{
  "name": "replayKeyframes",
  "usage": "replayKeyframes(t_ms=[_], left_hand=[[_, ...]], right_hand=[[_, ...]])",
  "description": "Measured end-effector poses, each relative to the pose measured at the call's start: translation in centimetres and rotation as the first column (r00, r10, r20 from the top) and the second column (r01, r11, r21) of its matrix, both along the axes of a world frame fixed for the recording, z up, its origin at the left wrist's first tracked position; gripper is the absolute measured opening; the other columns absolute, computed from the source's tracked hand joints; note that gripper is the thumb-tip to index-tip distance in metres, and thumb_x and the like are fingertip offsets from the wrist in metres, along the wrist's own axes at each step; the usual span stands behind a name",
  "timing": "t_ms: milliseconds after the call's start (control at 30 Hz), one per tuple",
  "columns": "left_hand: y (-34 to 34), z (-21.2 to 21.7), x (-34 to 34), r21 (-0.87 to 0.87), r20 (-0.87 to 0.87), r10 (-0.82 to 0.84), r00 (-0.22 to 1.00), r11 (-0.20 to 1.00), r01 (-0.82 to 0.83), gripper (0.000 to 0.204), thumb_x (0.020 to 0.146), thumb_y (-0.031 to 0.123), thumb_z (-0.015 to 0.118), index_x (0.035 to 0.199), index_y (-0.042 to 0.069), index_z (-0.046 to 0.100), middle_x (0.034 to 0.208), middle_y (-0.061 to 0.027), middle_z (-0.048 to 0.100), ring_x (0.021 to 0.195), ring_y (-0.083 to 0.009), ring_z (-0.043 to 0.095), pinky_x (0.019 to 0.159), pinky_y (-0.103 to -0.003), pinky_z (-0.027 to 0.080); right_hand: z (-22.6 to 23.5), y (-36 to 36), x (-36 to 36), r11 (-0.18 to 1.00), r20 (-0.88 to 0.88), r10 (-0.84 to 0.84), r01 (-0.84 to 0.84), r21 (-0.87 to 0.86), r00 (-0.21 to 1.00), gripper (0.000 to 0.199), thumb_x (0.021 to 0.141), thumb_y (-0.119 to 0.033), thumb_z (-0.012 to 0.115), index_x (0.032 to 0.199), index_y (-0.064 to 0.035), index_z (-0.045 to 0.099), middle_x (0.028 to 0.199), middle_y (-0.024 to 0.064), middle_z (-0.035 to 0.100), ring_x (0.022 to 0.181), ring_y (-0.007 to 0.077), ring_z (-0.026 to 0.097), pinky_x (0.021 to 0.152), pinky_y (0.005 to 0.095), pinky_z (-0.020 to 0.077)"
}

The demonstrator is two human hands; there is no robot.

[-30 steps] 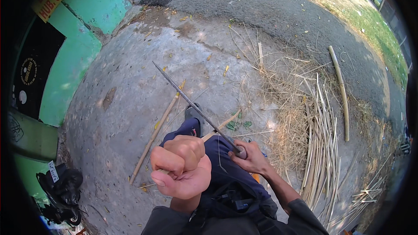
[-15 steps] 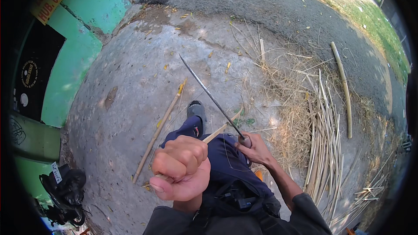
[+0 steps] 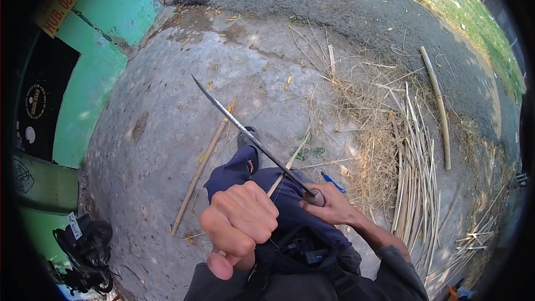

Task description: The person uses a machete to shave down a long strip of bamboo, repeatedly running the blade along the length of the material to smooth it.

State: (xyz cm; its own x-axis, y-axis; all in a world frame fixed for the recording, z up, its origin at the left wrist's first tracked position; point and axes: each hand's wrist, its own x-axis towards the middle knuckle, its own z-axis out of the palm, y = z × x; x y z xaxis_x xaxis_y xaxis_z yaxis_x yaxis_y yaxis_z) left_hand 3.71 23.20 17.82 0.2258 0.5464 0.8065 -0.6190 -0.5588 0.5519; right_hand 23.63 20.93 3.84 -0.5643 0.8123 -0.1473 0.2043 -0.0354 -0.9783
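Note:
My left hand (image 3: 239,217) is closed in a fist, wrapped round a thin bamboo strip (image 3: 275,187). The strip runs away from me over my dark trousers and passes under a blade. That blade belongs to a long, slim machete (image 3: 245,129), which my right hand (image 3: 334,206) grips by its wooden handle. Its tip points far left, and its lower part crosses the strip; whether the edge touches it I cannot tell. Just beyond my right hand shows a blue-handled tool (image 3: 333,183), partly hidden.
Split bamboo strips (image 3: 415,173) lie heaped on the right beside curly shavings (image 3: 368,139). A bamboo pole (image 3: 437,106) rests behind them. Left of my foot lies a bamboo stick (image 3: 202,170). A motorcycle (image 3: 86,251) stands near the green wall (image 3: 83,106) at left.
The machete has swung so its tip points further left, and its blade now crosses the strip nearer my left hand. My left fist has turned and shifted slightly right. The blue-handled tool has come into sight.

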Motion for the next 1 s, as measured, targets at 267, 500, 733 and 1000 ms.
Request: replayKeyframes(t_ms=[267,500,733,1000], left_hand=[[0.4,0.4,-0.6,0.040,-0.069,-0.162,0.984,0.985,0.165,0.057,0.097,0.026,0.054,0.051,0.010,0.025,0.046,0.0026,0.022,0.033,-0.0117,0.020,0.037,-0.028,0.012],[0.7,0.2,-1.3,0.026,-0.055,-0.171,0.984,0.985,0.172,0.052,0.094,0.023,0.051,0.051,0.011,0.024,0.047,0.0025,0.022,0.034,-0.0106,0.020,0.038,-0.028,0.012],[1.2,0.5,-0.5,0.079,-0.108,-0.182,0.977,0.978,0.191,0.052,0.092,0.022,0.051,0.050,0.011,0.023,0.046,0.0034,0.020,0.033,-0.0101,0.019,0.038,-0.028,0.011],[1.9,0.6,-1.3,0.092,-0.160,-0.307,0.938,0.942,0.324,0.044,0.085,0.022,0.057,0.049,0.007,0.036,0.047,0.0011,0.027,0.031,-0.0137,0.027,0.035,-0.029,0.016]], right_hand=[[-0.3,0.7,-0.1,0.997,-0.044,0.055,-0.057,-0.049,0.998,0.023,0.088,-0.019,0.070,0.089,0.0013,0.059,0.068,0.0119,0.053,0.062,0.0200,0.047,0.061,0.0368,0.0431],[-2.6,1.4,-0.3,0.998,0.014,0.003,-0.002,-0.068,1.000,0.019,0.086,-0.016,0.068,0.091,0.0010,0.060,0.069,0.0106,0.054,0.064,0.0184,0.049,0.063,0.0360,0.0439],[-3.8,2.2,-1.0,0.996,0.011,-0.002,0.003,-0.090,1.000,0.020,0.086,-0.016,0.069,0.091,0.0011,0.060,0.068,0.0094,0.054,0.064,0.0179,0.049,0.064,0.0358,0.0441],[-1.3,2.2,-1.2,0.999,-0.001,0.035,-0.035,-0.007,0.999,0.020,0.085,-0.015,0.068,0.094,0.0014,0.063,0.068,0.0102,0.056,0.064,0.0161,0.051,0.063,0.0364,0.0456]])
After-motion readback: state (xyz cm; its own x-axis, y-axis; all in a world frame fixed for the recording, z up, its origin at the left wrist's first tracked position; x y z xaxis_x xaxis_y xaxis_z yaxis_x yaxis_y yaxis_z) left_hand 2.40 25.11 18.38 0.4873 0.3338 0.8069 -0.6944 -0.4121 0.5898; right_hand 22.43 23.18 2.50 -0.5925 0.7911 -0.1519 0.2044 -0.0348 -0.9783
